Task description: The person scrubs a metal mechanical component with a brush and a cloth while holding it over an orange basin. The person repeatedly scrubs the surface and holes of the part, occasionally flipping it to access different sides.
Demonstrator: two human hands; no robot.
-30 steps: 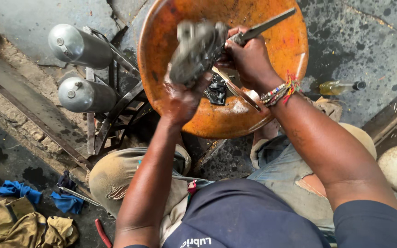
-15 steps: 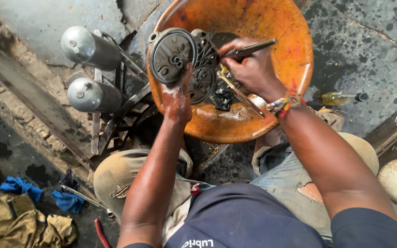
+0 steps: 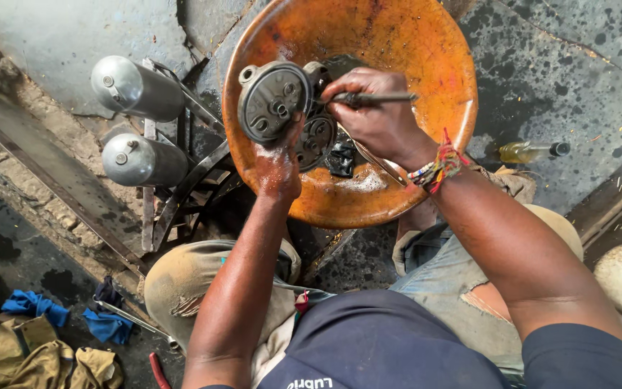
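A greasy round metal engine part (image 3: 276, 101) with a flat end plate is held upright over a big orange basin (image 3: 412, 50). My left hand (image 3: 278, 162) grips it from below, wet and soapy. My right hand (image 3: 376, 119) is closed around a thin dark tool (image 3: 383, 96), likely a brush handle, pressed against the part's far side. A beaded bracelet (image 3: 437, 166) sits on that wrist. Smaller dark metal pieces (image 3: 340, 155) lie in the basin beneath the part.
Two silver cylinders (image 3: 138, 90) rest on a metal frame (image 3: 174, 194) left of the basin. A small glass bottle (image 3: 530, 151) of yellowish liquid lies on the stained concrete at right. Blue rags (image 3: 34, 306), a tan cloth (image 3: 23, 356) and a wrench (image 3: 134, 320) lie at lower left.
The part has been turned from tilted to upright, its round end plate now facing the camera. My right hand has moved in against it with the tool held level.
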